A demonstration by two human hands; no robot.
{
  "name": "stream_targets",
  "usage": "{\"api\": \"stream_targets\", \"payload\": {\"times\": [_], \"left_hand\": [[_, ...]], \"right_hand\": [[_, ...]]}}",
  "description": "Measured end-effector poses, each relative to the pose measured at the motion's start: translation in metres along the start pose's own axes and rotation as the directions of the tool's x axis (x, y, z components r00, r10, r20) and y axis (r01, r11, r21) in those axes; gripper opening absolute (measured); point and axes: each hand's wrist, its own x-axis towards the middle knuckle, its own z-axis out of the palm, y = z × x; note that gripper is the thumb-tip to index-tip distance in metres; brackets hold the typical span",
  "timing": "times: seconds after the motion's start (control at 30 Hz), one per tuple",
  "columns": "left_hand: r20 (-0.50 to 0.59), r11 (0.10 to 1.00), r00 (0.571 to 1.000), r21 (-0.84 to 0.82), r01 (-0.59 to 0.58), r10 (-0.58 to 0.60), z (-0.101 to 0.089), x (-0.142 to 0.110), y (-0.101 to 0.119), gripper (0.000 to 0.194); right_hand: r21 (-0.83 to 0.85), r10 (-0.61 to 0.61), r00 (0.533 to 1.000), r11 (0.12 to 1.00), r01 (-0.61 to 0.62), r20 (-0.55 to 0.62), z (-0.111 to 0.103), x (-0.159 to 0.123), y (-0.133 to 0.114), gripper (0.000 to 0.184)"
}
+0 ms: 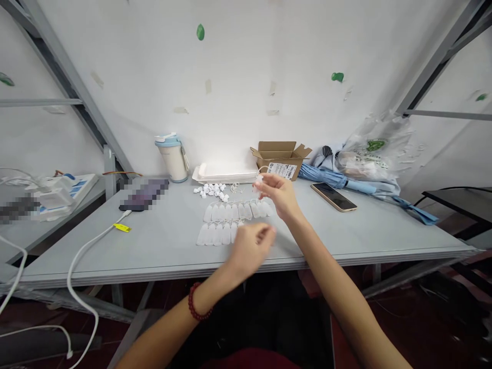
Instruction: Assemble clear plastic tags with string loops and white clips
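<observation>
My right hand (280, 193) is raised over the table, its fingertips pinching a translucent white tag (257, 187) with a thin string loop at its top. Lower and nearer to me is my left hand (249, 250), slightly blurred, its fingers curled together; whatever they may hold is hidden. Behind it, several tags with strings lie in two rows, a far row (225, 211) and a near row (213, 234) partly covered by my left hand. A pile of small white pieces (211, 191) and some loose white strings (237, 188) lie beyond the rows.
Along the wall stand a cream tumbler (172, 160), a white stack (226, 171) and an open cardboard box (282, 154). To the right are a phone (333, 197), a folded blue umbrella (326, 177) and a plastic bag (369, 154). A white cable (90, 243) hangs over the left front edge.
</observation>
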Motion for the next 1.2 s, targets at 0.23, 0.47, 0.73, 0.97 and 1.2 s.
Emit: {"api": "stream_targets", "payload": {"times": [0.23, 0.47, 0.73, 0.97, 1.2], "left_hand": [[0.404, 0.862, 0.914, -0.455, 0.225, -0.025, 0.061, -0.007, 0.002, 0.034], [0.285, 0.931, 0.943, -0.268, 0.249, -0.17, 0.053, -0.002, 0.008, 0.029], [0.198, 0.991, 0.973, 0.08, 0.103, -0.117, 0.056, -0.012, 0.003, 0.039], [0.243, 0.995, 0.97, 0.082, -0.05, 0.028, 0.018, -0.007, -0.001, 0.035], [-0.218, 0.993, 0.974, 0.113, -0.03, 0.055, -0.049, 0.022, 0.001, 0.024]], "right_hand": [[0.017, -0.068, 0.997, 0.998, 0.068, -0.021, 0.012, 0.027, -0.03, 0.034], [-0.129, -0.127, 0.989, 0.985, 0.117, -0.074, 0.014, 0.036, -0.014, 0.038], [-0.209, -0.135, 0.988, 0.971, 0.117, -0.074, 0.015, 0.034, 0.01, 0.038], [-0.215, -0.099, 0.992, 0.97, 0.113, 0.075, 0.001, 0.012, 0.011, 0.04], [-0.494, -0.148, 0.962, 0.833, 0.247, 0.231, -0.013, -0.029, 0.027, 0.029]]}}
